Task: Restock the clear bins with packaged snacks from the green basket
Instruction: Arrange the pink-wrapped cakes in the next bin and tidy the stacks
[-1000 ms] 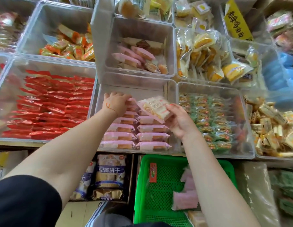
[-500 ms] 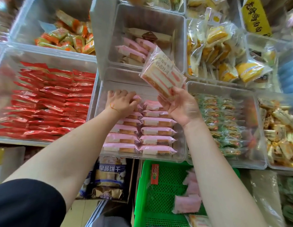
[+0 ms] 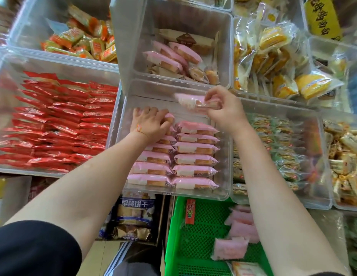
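A pink snack packet is pinched at its right end by the curled fingers of the right hand, above the far end of the clear bin. The packet's long axis runs left to right, matching the rows below, and it extends leftward from the fingers over the bare far strip of the bin. The left hand is pressed, fingers curled over, onto the far packets of the bin's left row; whether one is actually gripped cannot be told. The right row is stacked beside it, ending short of the far wall, so the open slot is judged nearer the right hand. Nearer than the bin, the green basket is seen with several pink packets left in it.
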Motion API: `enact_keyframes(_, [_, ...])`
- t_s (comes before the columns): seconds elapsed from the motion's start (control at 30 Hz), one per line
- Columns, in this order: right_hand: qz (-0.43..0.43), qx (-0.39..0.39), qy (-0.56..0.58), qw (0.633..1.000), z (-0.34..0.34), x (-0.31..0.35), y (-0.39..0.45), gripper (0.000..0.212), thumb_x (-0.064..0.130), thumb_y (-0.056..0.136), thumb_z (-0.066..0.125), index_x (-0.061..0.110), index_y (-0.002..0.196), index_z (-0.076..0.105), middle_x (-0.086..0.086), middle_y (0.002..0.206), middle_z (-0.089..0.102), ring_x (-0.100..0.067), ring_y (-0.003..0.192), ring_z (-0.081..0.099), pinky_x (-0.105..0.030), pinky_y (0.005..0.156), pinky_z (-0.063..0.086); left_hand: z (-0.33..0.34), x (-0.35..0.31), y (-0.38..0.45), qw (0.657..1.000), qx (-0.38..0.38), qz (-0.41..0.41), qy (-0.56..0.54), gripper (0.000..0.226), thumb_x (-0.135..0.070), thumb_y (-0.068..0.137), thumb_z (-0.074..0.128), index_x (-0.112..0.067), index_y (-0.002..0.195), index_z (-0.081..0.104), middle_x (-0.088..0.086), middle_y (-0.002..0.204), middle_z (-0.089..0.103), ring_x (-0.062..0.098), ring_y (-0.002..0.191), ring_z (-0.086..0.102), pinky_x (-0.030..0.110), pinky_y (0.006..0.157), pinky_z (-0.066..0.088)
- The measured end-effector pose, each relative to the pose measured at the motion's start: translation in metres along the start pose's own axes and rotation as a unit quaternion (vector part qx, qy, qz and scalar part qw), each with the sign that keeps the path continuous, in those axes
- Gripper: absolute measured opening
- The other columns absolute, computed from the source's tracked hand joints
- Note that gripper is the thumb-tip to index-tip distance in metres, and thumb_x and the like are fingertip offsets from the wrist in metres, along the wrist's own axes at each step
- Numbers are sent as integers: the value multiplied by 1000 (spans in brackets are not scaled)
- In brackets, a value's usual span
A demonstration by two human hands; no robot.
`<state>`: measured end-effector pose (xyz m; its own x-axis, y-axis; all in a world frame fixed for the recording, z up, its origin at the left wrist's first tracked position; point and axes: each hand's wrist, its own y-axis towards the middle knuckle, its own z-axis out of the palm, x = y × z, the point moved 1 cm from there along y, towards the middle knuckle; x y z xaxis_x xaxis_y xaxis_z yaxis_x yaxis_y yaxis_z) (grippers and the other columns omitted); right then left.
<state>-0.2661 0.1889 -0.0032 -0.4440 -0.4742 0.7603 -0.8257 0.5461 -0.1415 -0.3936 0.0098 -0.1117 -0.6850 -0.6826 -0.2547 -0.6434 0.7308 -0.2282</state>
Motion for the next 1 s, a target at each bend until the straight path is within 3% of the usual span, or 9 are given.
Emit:
enact_keyframes(0.1, [-53,35,-177,982,12,0,4,19,6,81,59,24,84,57,13,76,54,-21,89,53,-48,89,48,0,0,1,1000,-1,-1,2,64,-56,79,12,-35,127,49,5,128,57,26,121,45,51,105,22])
enact_keyframes(0.23, [-49,39,-136,989,25,0,4,15,14,82,72,12,82,57,1,79,60,-21,80,57,-35,73,50,1,1,0,1000,0,0,0,63,-56,79,12,-33,125,49,5,127,58,26,122,44,52,105,22])
enact_keyframes(0.33, [-64,45,-191,978,26,2,6,17,19,86,69,12,85,53,-3,86,62,-25,81,58,-37,70,48,1,0,0,1000,0,-2,-1,65,-56,78,11,-34,126,48,4,127,57,26,123,43,51,105,22])
enact_keyframes(0.37, [-65,60,-235,968,27,3,8,13,14,88,65,13,93,52,-5,95,62,-28,87,59,-40,72,49,0,0,-1,1000,0,-4,-3,66,-57,77,10,-34,126,48,3,127,57,26,123,43,51,104,22])
enact_keyframes(0.47, [-67,108,-367,922,32,10,16,42,3,85,61,11,125,46,-13,126,55,-34,110,55,-46,87,47,-1,0,-1,1000,-5,-7,-10,69,-57,75,8,-34,126,49,2,127,57,25,122,43,49,102,22])
enact_keyframes(0.6, [-143,82,-507,846,40,24,28,40,1,85,57,10,124,54,-13,127,50,-32,120,45,-43,93,39,1,0,-2,1000,-4,-4,-6,70,-57,77,8,-33,127,50,3,127,57,26,123,42,49,103,21])
enact_keyframes(0.73, [-100,117,-517,842,45,8,36,46,-2,86,56,11,129,48,-13,129,52,-34,122,49,-44,96,40,3,2,0,1000,-5,-3,-5,66,-56,78,10,-34,127,49,3,128,57,26,122,43,50,103,23])
enact_keyframes(0.9, [-24,191,-468,862,60,-23,31,41,-1,92,48,6,131,38,-17,120,57,-39,107,58,-43,72,45,7,4,2,1000,-3,-1,4,58,-52,83,18,-34,129,47,2,129,57,25,122,42,50,103,23])
enact_keyframes(1.0, [-17,208,-449,869,62,-24,34,60,-2,85,56,14,138,34,-16,119,58,-38,101,60,-45,75,52,8,5,3,1000,-2,2,6,55,-51,84,20,-34,129,47,3,129,57,26,122,42,50,102,24])
